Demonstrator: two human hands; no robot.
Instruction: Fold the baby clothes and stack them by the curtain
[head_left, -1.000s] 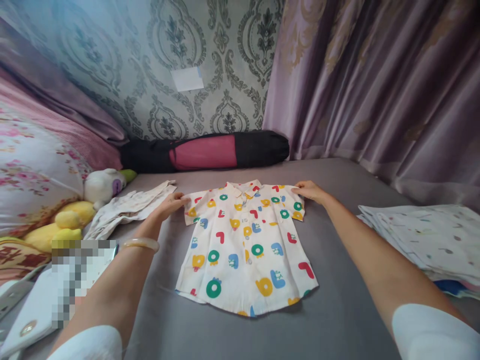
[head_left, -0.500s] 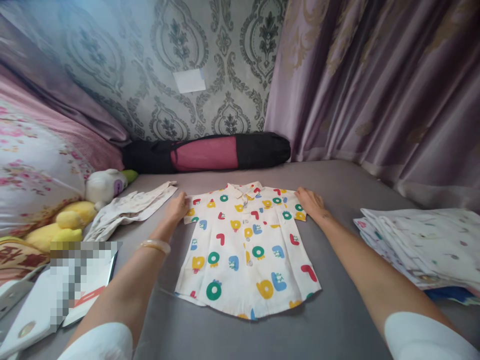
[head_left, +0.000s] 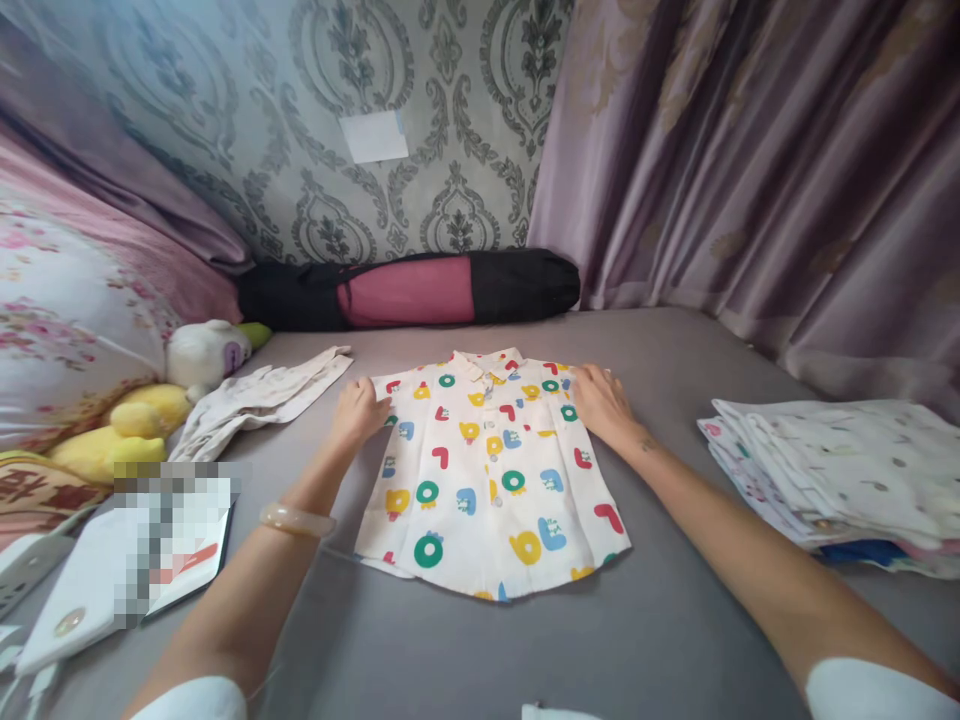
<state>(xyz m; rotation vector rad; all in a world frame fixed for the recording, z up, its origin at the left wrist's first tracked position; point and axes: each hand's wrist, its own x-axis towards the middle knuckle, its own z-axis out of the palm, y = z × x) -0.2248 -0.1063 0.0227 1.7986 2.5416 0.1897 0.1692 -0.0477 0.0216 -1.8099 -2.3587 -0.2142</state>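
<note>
A small white short-sleeved shirt [head_left: 487, 480] printed with coloured letters and rings lies flat, front up, on the grey bed surface [head_left: 675, 620]. My left hand [head_left: 358, 408], with a pale bangle on its wrist, rests at the shirt's left sleeve, its fingers curled on the sleeve's edge. My right hand [head_left: 598, 396] lies flat on the right sleeve with fingers stretched toward the collar. Both sleeves are mostly hidden under my hands.
A pale garment [head_left: 259, 395] lies to the left, beside plush toys [head_left: 150, 410] and a floral pillow [head_left: 60, 330]. Folded printed cloths [head_left: 840, 470] are stacked at the right. A black-and-pink roll bag [head_left: 412, 290] lies along the wall, with curtains [head_left: 750, 170] at the right.
Both hands have moved inward from the sleeves' outer ends onto the sleeves, toward the shirt's body. The view has tilted slightly.
</note>
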